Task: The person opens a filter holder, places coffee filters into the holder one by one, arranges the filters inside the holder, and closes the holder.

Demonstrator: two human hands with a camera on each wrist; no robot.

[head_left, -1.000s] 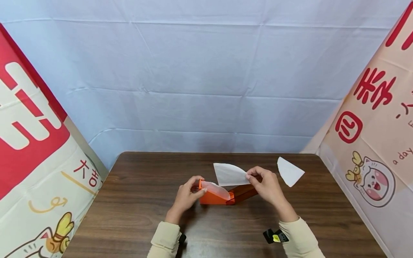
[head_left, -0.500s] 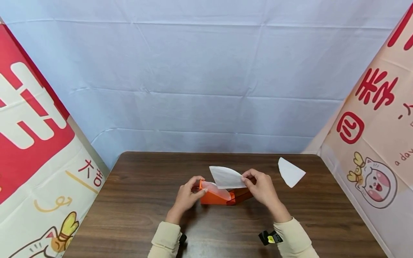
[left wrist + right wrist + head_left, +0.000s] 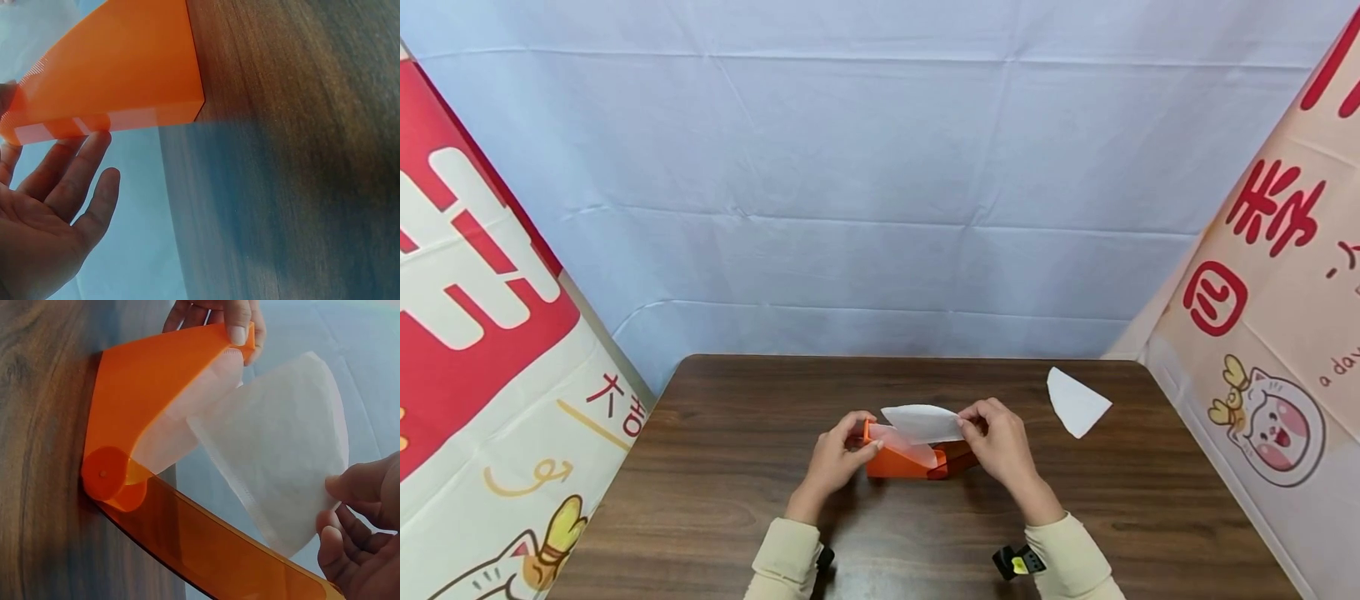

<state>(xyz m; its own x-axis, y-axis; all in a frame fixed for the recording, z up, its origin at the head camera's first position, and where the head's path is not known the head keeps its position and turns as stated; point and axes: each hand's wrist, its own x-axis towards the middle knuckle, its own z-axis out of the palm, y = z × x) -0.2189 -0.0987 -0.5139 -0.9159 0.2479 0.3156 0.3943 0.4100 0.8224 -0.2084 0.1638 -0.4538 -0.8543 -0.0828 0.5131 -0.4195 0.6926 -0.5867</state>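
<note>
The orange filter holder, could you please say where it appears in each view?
Head: orange filter holder, lower middle.
Left wrist: holder, upper left, cut by the top edge.
Right wrist: holder, upper left, amber lid extending lower right.
Shared landmark: left hand, holding it in all three.

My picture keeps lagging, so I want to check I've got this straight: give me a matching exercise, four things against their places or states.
1. Lid
2. Left hand
3. Right hand
4. Loose paper

A. Pinches a white paper
B. Lies on the table, apart from both hands
C. Swung open, see-through
D. Grips the orange box

Pairs: 1-C, 2-D, 3-A, 4-B
</note>
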